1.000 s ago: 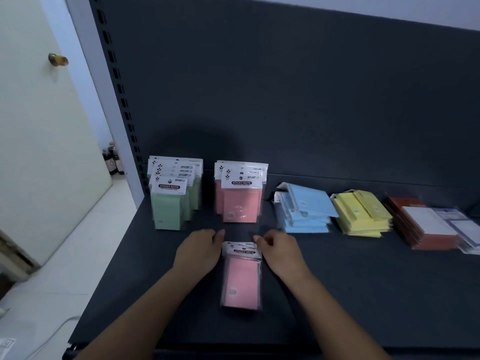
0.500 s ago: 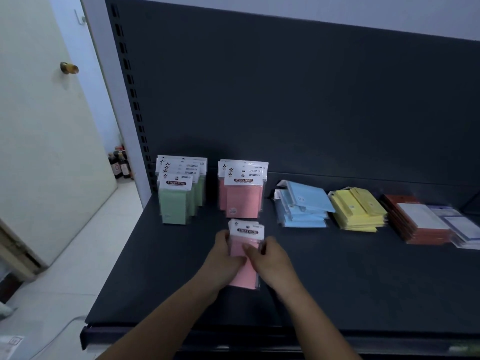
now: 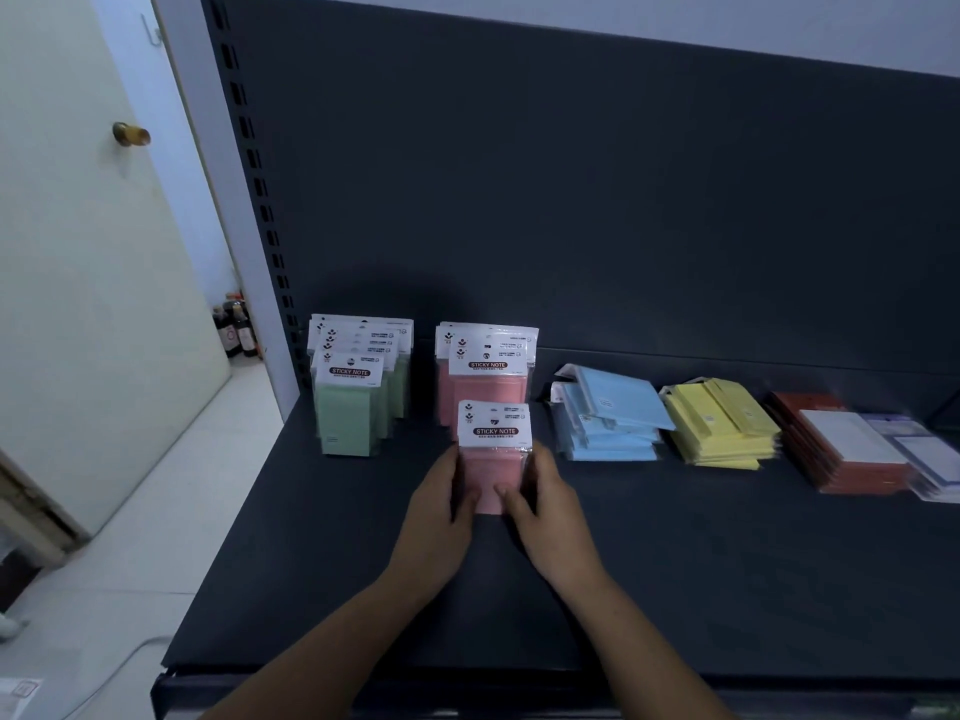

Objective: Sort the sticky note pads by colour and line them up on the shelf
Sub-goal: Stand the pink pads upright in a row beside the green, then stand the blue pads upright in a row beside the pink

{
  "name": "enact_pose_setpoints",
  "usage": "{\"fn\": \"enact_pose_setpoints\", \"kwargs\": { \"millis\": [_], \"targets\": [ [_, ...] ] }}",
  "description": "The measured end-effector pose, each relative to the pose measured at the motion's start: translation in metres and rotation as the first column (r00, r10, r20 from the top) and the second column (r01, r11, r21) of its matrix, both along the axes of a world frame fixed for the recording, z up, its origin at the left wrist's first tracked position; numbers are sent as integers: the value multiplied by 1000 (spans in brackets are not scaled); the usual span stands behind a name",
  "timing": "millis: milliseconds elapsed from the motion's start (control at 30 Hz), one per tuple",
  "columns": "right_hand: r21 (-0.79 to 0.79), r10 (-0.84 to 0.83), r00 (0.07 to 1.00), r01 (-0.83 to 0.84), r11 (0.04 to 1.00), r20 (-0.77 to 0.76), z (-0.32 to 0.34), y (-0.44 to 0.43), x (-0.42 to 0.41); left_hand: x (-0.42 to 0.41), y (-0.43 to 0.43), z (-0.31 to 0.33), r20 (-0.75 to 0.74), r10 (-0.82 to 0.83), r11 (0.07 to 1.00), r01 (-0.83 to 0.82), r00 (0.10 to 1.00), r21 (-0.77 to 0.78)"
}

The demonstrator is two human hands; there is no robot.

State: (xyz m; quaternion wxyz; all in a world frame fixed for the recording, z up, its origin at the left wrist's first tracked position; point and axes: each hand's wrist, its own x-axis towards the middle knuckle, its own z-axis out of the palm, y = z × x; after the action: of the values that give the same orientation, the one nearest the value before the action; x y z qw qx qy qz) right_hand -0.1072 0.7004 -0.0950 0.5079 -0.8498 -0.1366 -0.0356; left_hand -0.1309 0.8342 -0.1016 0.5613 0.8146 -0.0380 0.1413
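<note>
I hold a pink sticky note pad (image 3: pixel 493 433) upright on the dark shelf (image 3: pixel 727 563), just in front of the standing pink row (image 3: pixel 488 371). My left hand (image 3: pixel 439 506) grips its left edge and my right hand (image 3: pixel 540 504) grips its right edge, thumbs on its front. A row of green pads (image 3: pixel 353 402) stands to the left. A loose pile of blue pads (image 3: pixel 608 418) and a pile of yellow pads (image 3: pixel 719 426) lie flat to the right.
A red-brown stack (image 3: pixel 831 449) and white-purple packs (image 3: pixel 914 454) lie at the far right. The shelf's back panel (image 3: pixel 571 200) rises behind. A door (image 3: pixel 78 252) and several bottles (image 3: pixel 236 324) on the floor are at the left.
The pink pad lay flat near the shelf front; both hands took hold of it, stood it up and moved it back toward the pink row.
</note>
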Motion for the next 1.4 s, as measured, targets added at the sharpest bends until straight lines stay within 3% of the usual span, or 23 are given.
{"fn": "enact_pose_setpoints", "kwargs": {
  "millis": [200,400,667,1167,1400],
  "targets": [
    [9,-14,999,14,1000,47,0,7,20,25,2,-3,-43,51,997,-48,998,54],
    [-65,-63,989,72,995,133,-5,12,43,48,0,-7,10,143,983,-143,990,111],
    [-43,-170,980,175,984,101,-10,16,62,65,0,-15,-51,252,963,-256,966,-85],
    [-109,-189,982,191,976,27,-11,25,54,72,4,-15,-45,309,943,-312,950,-113],
    [99,-314,950,313,945,-6,1,8,22,56,1,-6,7,387,899,-376,922,-223]
  ]
}}
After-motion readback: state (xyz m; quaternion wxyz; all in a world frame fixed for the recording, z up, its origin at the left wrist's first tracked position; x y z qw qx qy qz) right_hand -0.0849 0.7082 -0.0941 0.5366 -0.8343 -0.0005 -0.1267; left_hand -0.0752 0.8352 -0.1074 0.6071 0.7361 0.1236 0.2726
